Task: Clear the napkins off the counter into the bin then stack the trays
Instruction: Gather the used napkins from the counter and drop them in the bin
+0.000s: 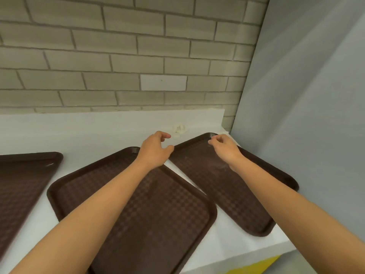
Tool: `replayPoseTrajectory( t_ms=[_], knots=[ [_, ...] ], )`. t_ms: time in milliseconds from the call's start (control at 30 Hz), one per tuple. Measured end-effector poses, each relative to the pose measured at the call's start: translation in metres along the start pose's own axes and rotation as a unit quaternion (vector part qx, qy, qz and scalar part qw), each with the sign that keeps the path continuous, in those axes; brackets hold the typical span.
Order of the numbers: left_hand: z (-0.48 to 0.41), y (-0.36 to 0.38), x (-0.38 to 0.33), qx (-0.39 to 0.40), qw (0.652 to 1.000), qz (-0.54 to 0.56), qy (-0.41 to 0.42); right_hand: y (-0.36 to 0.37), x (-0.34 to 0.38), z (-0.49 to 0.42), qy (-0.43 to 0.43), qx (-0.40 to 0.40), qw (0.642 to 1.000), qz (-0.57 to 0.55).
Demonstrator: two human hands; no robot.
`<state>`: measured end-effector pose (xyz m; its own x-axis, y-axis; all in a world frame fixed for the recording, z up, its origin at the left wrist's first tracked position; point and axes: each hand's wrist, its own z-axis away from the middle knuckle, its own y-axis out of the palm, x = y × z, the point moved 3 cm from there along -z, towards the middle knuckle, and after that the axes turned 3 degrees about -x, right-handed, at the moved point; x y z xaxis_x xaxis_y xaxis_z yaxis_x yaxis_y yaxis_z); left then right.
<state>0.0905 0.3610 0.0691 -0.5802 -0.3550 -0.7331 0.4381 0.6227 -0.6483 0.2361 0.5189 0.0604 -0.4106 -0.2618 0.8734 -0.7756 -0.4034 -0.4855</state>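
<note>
Three dark brown trays lie flat on the white counter: a left tray, a middle tray and a right tray angled toward the corner. A crumpled white napkin sits near the back of the counter, just beyond both hands. My left hand hovers over the far end of the middle tray, fingers curled and apart, holding nothing. Over the far corner of the right tray, my right hand has its fingers loosely curled and is empty.
A tan brick wall backs the counter. A grey panel closes off the right side. The counter's front right corner drops off, with something yellow below it. No bin is in view.
</note>
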Motion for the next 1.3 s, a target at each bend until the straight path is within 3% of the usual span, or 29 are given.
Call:
replayPoseTrajectory(
  t_ms=[467,767,867,1000,1300],
  knots=[
    [-0.127,0.047,0.056,0.074,0.997,-0.028,0.021,0.049,-0.025,-0.095,0.062,-0.045,0.996,0.049],
    [-0.187,0.092,0.078,0.075,0.995,-0.050,0.039,0.054,-0.047,-0.170,0.070,-0.069,0.989,0.112],
    [-0.211,0.100,0.090,0.057,0.996,-0.066,0.036,0.053,-0.059,-0.195,0.053,-0.069,0.978,0.187],
    [-0.241,0.108,0.105,0.029,0.995,-0.091,0.034,0.056,-0.076,-0.223,0.047,-0.031,0.934,0.353],
    [-0.278,0.146,0.111,0.090,0.984,-0.125,0.089,0.067,-0.098,-0.280,0.097,-0.028,0.927,0.361]
  ],
)
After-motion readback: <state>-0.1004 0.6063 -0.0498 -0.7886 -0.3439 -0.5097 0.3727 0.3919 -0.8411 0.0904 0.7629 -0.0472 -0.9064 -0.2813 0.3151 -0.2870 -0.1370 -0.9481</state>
